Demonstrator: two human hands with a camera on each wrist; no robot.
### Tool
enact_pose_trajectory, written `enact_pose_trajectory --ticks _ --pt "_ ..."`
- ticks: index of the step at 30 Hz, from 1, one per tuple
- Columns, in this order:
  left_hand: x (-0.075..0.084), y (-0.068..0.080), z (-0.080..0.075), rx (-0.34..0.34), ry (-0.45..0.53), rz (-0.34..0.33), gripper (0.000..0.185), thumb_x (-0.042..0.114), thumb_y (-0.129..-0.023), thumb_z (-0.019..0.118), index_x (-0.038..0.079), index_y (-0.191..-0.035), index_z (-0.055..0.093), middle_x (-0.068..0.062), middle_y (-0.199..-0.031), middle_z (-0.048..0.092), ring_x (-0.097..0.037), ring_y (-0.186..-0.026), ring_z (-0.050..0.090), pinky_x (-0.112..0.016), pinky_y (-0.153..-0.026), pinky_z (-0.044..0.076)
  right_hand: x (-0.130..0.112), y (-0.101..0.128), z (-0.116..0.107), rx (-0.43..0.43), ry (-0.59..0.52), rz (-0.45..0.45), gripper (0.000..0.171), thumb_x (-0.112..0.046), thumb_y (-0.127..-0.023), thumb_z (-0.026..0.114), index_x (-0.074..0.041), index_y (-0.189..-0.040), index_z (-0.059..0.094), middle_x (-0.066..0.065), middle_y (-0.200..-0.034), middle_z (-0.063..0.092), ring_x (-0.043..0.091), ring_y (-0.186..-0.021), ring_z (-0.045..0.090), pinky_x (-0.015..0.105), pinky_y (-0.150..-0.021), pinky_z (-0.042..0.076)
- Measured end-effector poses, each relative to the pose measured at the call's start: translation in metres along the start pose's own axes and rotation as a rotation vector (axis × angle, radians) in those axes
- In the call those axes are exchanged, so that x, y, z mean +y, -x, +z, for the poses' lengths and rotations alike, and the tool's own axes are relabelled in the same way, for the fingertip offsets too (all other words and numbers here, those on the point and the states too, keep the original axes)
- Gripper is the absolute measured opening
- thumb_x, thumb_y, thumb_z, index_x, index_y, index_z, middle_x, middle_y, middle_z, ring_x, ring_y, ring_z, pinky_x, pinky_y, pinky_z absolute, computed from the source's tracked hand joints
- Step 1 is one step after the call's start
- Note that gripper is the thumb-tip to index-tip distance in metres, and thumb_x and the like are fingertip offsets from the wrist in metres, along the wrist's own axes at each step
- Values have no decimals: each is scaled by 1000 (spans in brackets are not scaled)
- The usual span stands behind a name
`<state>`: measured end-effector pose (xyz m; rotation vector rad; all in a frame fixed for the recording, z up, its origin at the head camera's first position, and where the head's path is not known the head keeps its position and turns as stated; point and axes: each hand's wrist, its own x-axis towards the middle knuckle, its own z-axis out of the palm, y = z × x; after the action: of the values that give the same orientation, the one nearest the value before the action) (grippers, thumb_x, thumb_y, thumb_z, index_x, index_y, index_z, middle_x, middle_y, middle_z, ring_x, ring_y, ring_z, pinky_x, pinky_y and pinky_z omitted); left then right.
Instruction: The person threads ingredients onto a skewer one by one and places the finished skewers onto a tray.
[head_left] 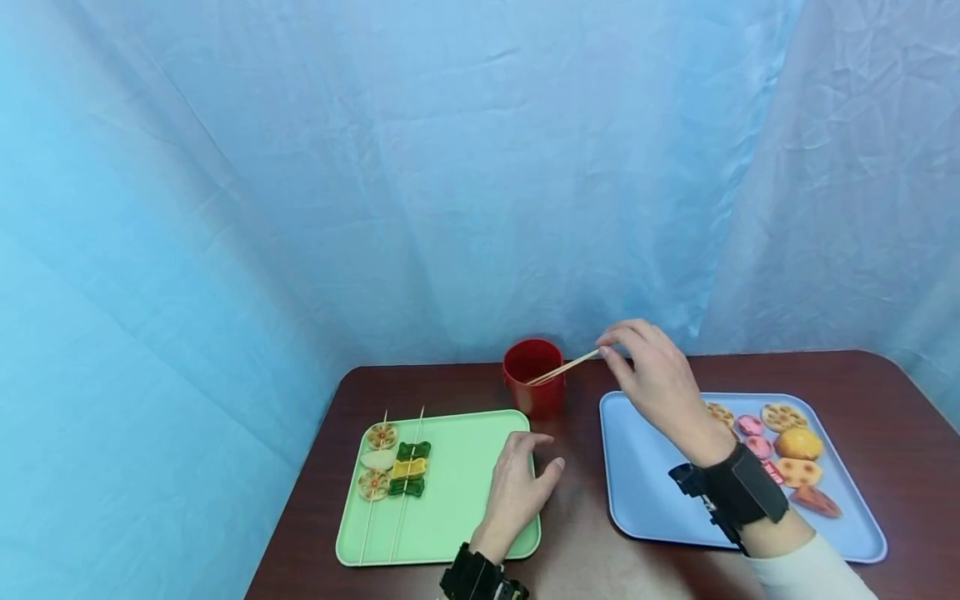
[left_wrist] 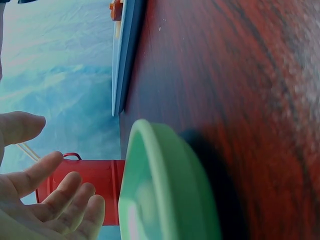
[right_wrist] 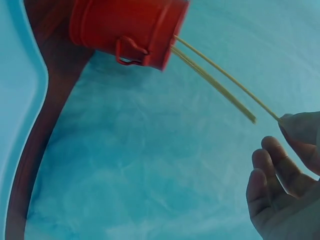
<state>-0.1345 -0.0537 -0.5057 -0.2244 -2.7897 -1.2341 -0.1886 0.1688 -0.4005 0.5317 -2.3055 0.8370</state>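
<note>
Between thumb and forefinger my right hand (head_left: 654,379) pinches the end of one thin wooden skewer (right_wrist: 230,77). Its other end is inside the red bucket (head_left: 534,392), where a few more skewers (right_wrist: 215,86) lean against the rim. My left hand (head_left: 517,483), fingers spread and holding nothing, hovers over the right edge of the green tray (head_left: 465,450). Two loaded skewers lie at that tray's left: one bears round slices (head_left: 373,484) with a pale piece (head_left: 378,460) between them, the other green pieces (head_left: 407,487) around a yellow one (head_left: 408,468).
To the right, a blue tray (head_left: 637,483) holds several toy food pieces, among them a yellow lump (head_left: 798,443), pink rounds (head_left: 750,425) and a brown wedge (head_left: 816,502). The right forearm crosses above it. Blue cloth (head_left: 480,183) hangs behind the dark wooden table (head_left: 570,517).
</note>
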Motion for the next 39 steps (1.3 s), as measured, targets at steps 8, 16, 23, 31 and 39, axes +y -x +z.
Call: enact_pose_trajectory --ticks 8,16,23,31,39 --pt "-4 0 -2 15 19 0 29 28 -95 72 15 -121 73 -1 -124 60 -22 -114 58 -45 -97 50 4 12 -27 59 -63 87 16 -2 -98 68 -7 -113 72 7 -114 66 14 -85 58 24 -69 45" --pt "-5 -1 -3 3 27 2 29 30 -96 70 15 -121 74 0 -123 61 -22 -111 59 -44 -95 51 -2 29 -48 213 -132 156 21 4 -97 67 -2 -117 70 8 -98 71 -4 -78 55 12 -65 40" --pt "-9 -3 -6 16 75 35 29 28 -97 70 12 -120 74 -2 -119 62 -27 -109 62 -45 -92 51 1 46 -60 215 -309 331 20 -4 -103 62 0 -122 66 -3 -101 70 0 -92 65 8 -80 49" --pt "-7 -5 -7 -6 170 45 30 25 -99 68 10 -124 72 -4 -123 65 -28 -114 63 -41 -89 56 16 70 -59 202 -554 636 24 -24 -106 61 -6 -122 65 -2 -102 74 9 -88 67 14 -76 53" --pt "5 -2 -3 -53 480 33 36 25 -101 67 12 -134 65 -5 -131 68 -32 -122 65 -40 -99 54 12 89 -37 310 -981 744 23 -17 -103 64 3 -115 63 5 -98 75 13 -86 69 21 -74 57"
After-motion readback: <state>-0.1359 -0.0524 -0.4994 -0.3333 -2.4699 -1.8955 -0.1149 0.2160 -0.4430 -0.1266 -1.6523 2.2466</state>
